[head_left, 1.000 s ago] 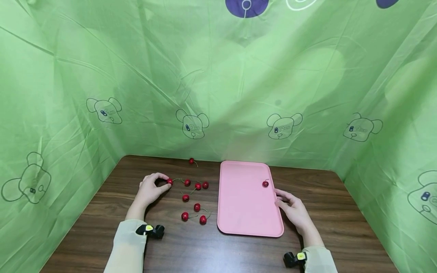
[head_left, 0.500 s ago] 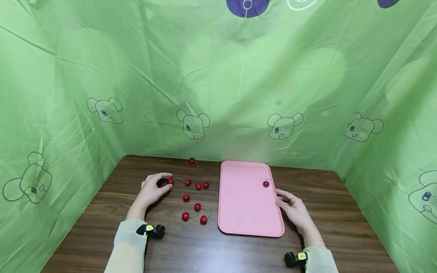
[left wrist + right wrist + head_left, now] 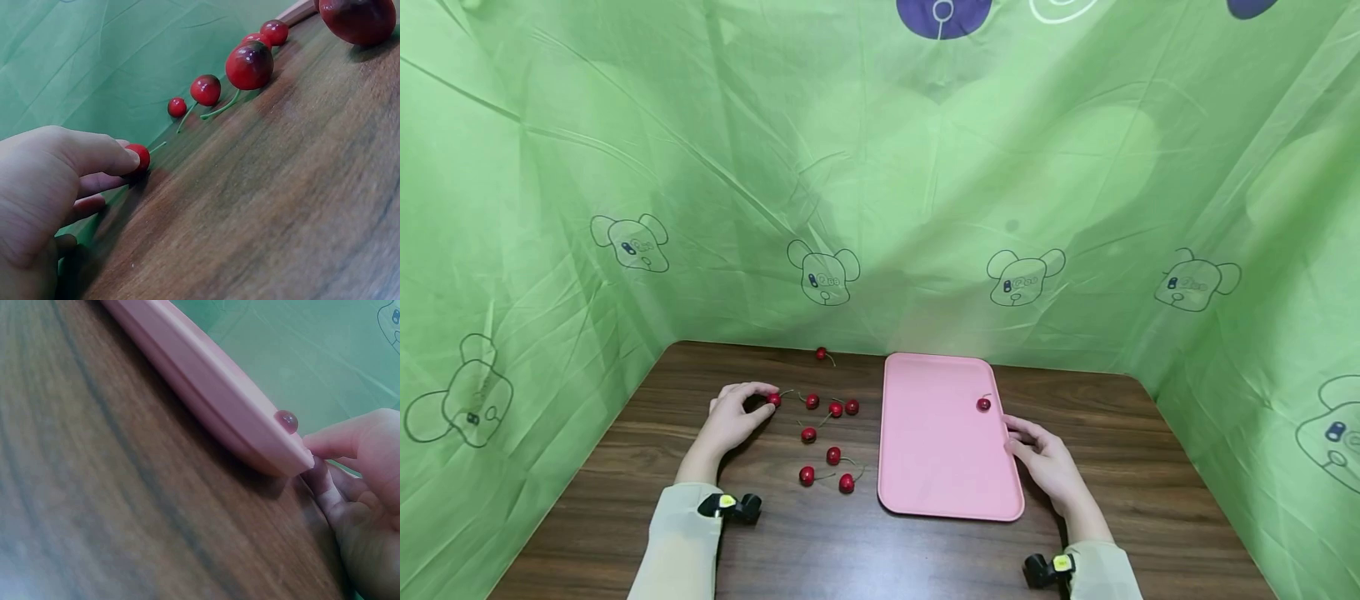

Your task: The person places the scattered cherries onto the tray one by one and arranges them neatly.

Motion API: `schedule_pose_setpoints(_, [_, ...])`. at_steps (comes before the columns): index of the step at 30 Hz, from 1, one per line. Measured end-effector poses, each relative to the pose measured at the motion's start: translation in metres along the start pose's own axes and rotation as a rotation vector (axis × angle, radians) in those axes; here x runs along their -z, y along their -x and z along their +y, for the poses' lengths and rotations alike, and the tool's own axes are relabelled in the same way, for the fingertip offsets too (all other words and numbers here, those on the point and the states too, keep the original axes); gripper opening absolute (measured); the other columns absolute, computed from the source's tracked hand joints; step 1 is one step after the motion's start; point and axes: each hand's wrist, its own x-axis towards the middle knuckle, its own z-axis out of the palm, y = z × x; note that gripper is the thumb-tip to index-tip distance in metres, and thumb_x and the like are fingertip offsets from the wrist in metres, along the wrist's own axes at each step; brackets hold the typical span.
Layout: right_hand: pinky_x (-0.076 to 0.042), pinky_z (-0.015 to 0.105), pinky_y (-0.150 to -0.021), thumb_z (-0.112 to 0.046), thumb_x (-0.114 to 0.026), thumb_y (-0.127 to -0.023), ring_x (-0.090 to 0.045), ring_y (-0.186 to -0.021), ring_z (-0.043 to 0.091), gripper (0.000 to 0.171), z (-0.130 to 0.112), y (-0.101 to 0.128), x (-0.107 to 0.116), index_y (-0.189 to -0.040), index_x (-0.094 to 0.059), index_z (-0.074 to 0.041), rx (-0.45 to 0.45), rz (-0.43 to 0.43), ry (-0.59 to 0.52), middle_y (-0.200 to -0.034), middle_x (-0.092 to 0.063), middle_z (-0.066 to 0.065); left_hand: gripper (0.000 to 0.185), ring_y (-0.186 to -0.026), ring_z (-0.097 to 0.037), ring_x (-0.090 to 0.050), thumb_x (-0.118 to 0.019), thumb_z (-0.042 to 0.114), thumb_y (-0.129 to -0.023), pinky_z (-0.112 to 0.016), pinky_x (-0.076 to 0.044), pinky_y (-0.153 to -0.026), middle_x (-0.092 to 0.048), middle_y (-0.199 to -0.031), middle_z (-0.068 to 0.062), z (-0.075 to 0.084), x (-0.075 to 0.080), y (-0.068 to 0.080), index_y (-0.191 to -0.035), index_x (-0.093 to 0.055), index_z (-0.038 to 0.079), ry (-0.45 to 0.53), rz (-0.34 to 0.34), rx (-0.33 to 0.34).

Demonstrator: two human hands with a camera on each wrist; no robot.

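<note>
My left hand (image 3: 732, 417) pinches a red cherry (image 3: 774, 400) between thumb and fingers, low at the tabletop on the left; its green stem points right. In the left wrist view the same cherry (image 3: 142, 159) shows between the fingertips. The pink tray (image 3: 943, 450) lies flat to the right of the middle. At its right edge my right hand (image 3: 1047, 462) grips the rim, thumb and fingers around it in the right wrist view. One dark red cherry (image 3: 983, 404) sits on the tray near that edge.
Several cherries with stems lie between the left hand and the tray, among them a nearer cherry (image 3: 807, 476). One cherry (image 3: 822, 353) is by the table's back edge. A green curtain (image 3: 925, 208) surrounds the wooden table (image 3: 820, 550) at the back and sides.
The left hand has shifted only very slightly at the cherry. The right hand, the tray and the other cherries stay in place.
</note>
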Motion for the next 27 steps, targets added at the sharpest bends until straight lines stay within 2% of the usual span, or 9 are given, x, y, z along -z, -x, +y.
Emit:
schedule_pose_setpoints(10, [-0.053,0.021,-0.092,-0.013,-0.070,-0.108,-0.066,-0.119,0.014,0.045,0.0017,-0.0013,0.0003,-0.151,-0.064,-0.006,-0.003,-0.004,0.005,-0.136,-0.072,0.018,0.027,-0.137,-0.042,-0.049,-0.085,0.022,-0.097,-0.068,-0.025,-0.108,-0.077,-0.113,-0.003,0.0042,0.0009,0.0007,-0.123,-0.078,0.016,0.012,0.008,0.001])
schedule_pose_setpoints(19, [-0.053,0.021,-0.093,-0.012,-0.069,-0.108,-0.066,-0.120,0.015,0.044,0.0012,-0.0021,-0.0004,-0.151,-0.064,-0.007,-0.016,0.001,0.000,-0.136,-0.072,0.017,0.028,-0.138,-0.041,-0.048,-0.088,0.030,-0.094,-0.067,-0.025,-0.109,-0.077,-0.122,-0.005,0.0042,0.0002,0.0009,-0.120,-0.080,0.020,0.007,0.004,0.007])
schedule_pose_setpoints(27, [-0.053,0.021,-0.093,-0.014,-0.070,-0.108,-0.066,-0.122,0.018,0.044,0.0005,-0.0006,-0.0001,-0.151,-0.064,-0.006,-0.010,-0.003,0.013,-0.137,-0.071,0.018,0.026,-0.138,-0.041,-0.048,-0.087,0.028,-0.095,-0.068,-0.026,-0.107,-0.077,-0.122,-0.005,0.0008,-0.0008,-0.0006,-0.119,-0.080,0.020,0.007,-0.001,-0.007])
